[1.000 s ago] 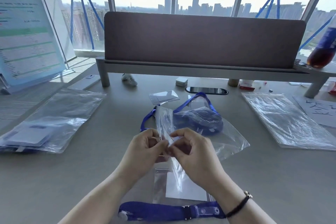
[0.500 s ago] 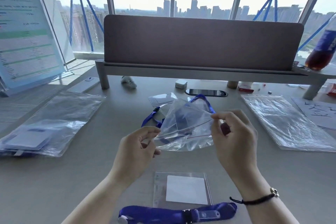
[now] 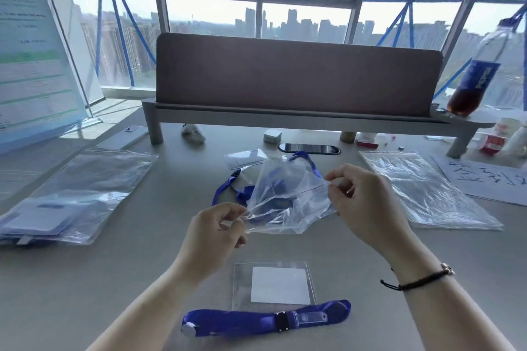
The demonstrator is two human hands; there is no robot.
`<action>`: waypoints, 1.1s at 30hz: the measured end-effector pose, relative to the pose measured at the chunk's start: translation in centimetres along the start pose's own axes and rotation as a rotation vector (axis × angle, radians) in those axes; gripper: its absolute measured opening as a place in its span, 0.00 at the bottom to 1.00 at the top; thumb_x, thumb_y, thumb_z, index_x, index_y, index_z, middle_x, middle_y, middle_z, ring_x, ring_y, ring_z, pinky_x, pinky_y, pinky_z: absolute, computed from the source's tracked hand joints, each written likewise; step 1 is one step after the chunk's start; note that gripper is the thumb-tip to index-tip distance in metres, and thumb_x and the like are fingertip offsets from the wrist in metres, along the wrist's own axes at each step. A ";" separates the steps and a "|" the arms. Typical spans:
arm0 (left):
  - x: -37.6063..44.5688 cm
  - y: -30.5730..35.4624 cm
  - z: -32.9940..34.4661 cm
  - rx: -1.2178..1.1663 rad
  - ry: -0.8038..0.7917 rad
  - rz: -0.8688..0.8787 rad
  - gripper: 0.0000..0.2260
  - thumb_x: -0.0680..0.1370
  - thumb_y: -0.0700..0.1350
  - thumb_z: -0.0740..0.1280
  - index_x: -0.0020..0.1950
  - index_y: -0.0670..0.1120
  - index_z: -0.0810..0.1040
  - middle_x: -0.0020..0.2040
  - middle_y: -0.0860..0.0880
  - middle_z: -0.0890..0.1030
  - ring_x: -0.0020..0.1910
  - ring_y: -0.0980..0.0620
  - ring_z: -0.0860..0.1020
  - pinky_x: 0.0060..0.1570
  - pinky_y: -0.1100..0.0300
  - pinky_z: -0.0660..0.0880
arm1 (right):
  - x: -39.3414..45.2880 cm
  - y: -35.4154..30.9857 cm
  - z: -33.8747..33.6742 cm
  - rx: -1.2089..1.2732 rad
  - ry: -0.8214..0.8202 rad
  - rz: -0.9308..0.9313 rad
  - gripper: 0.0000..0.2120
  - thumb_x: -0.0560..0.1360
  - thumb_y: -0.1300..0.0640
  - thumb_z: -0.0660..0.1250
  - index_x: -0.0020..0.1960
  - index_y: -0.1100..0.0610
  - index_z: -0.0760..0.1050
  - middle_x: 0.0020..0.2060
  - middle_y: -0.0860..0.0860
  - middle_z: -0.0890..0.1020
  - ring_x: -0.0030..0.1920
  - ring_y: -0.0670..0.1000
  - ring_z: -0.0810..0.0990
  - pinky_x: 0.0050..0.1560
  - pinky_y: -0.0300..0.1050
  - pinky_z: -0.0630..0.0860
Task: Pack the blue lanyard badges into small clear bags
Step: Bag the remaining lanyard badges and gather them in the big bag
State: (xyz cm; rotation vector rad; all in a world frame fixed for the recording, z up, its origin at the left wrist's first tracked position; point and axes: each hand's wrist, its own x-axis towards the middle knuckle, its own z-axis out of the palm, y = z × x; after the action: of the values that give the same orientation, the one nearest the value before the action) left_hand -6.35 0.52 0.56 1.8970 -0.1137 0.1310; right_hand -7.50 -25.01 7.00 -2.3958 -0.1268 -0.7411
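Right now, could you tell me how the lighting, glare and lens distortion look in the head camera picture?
Head view: strong daylight from the windows backlights the scene, leaving the divider panel dark; the clear bag pinched between left hand and right hand shows pale sheen; wide-angle bending tilts the bottle and the poster, which is softly blurred.

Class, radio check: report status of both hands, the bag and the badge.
Left hand and right hand each pinch the clear bag, held above the table. Badge holder and blue lanyard lie unpacked below. Nothing blocking.
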 end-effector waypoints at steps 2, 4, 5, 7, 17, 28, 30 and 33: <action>-0.2 0.2 0.2 -0.036 -0.051 -0.011 0.10 0.79 0.37 0.68 0.49 0.50 0.85 0.43 0.50 0.86 0.35 0.45 0.84 0.45 0.42 0.83 | -0.5 -0.2 -0.4 0.003 -0.051 0.032 0.07 0.76 0.59 0.68 0.48 0.48 0.82 0.29 0.45 0.82 0.29 0.44 0.80 0.33 0.40 0.76; -0.2 0.6 0.4 -0.029 -0.139 0.019 0.06 0.79 0.40 0.69 0.51 0.51 0.83 0.42 0.51 0.85 0.36 0.45 0.84 0.44 0.43 0.83 | -0.9 -0.4 -0.9 0.033 -0.070 0.030 0.06 0.76 0.59 0.68 0.49 0.51 0.83 0.28 0.47 0.82 0.28 0.47 0.80 0.33 0.44 0.78; -0.3 1.0 0.4 -0.005 -0.192 0.049 0.05 0.80 0.43 0.69 0.52 0.52 0.82 0.41 0.51 0.85 0.37 0.47 0.84 0.43 0.46 0.83 | -1.1 -0.5 -1.2 0.050 -0.072 0.029 0.05 0.76 0.58 0.69 0.49 0.51 0.83 0.28 0.47 0.82 0.27 0.48 0.81 0.34 0.46 0.79; -0.8 2.0 0.3 0.062 -0.263 0.105 0.06 0.79 0.49 0.70 0.55 0.57 0.79 0.42 0.53 0.85 0.38 0.51 0.83 0.42 0.52 0.82 | -1.3 -0.7 -1.7 0.080 -0.063 0.034 0.05 0.76 0.58 0.69 0.47 0.51 0.84 0.27 0.48 0.82 0.28 0.50 0.81 0.34 0.48 0.80; -7.4 5.3 -0.4 0.788 -0.584 0.260 0.19 0.72 0.63 0.71 0.62 0.61 0.77 0.49 0.62 0.79 0.49 0.62 0.77 0.55 0.57 0.77 | -2.9 0.0 -2.4 0.032 0.007 0.074 0.06 0.73 0.59 0.69 0.46 0.53 0.84 0.27 0.48 0.81 0.29 0.48 0.79 0.34 0.40 0.74; -8.5 4.7 -0.1 1.030 -0.571 0.258 0.14 0.75 0.55 0.68 0.61 0.56 0.79 0.54 0.56 0.79 0.54 0.54 0.75 0.54 0.58 0.75 | -4.1 0.2 -2.9 0.049 -0.026 0.107 0.04 0.74 0.58 0.70 0.43 0.50 0.83 0.29 0.48 0.82 0.32 0.49 0.82 0.33 0.38 0.73; -8.2 4.6 0.3 1.012 -0.556 0.248 0.17 0.74 0.61 0.69 0.61 0.57 0.78 0.53 0.58 0.79 0.51 0.56 0.74 0.52 0.58 0.75 | -4.1 0.2 -2.9 0.056 -0.031 0.116 0.04 0.74 0.58 0.70 0.43 0.50 0.83 0.29 0.47 0.82 0.32 0.48 0.82 0.32 0.36 0.70; -7.7 4.5 0.9 0.936 -0.542 0.172 0.22 0.70 0.68 0.69 0.60 0.59 0.78 0.50 0.60 0.80 0.49 0.59 0.74 0.52 0.58 0.75 | -4.0 0.4 -2.9 0.069 -0.036 0.125 0.05 0.74 0.58 0.70 0.43 0.51 0.83 0.27 0.47 0.82 0.30 0.48 0.81 0.31 0.36 0.72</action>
State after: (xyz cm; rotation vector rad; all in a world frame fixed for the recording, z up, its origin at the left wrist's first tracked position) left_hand -14.64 -1.69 3.38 2.8140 -0.6809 -0.2699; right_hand -12.12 -26.66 6.51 -2.3285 -0.0162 -0.6260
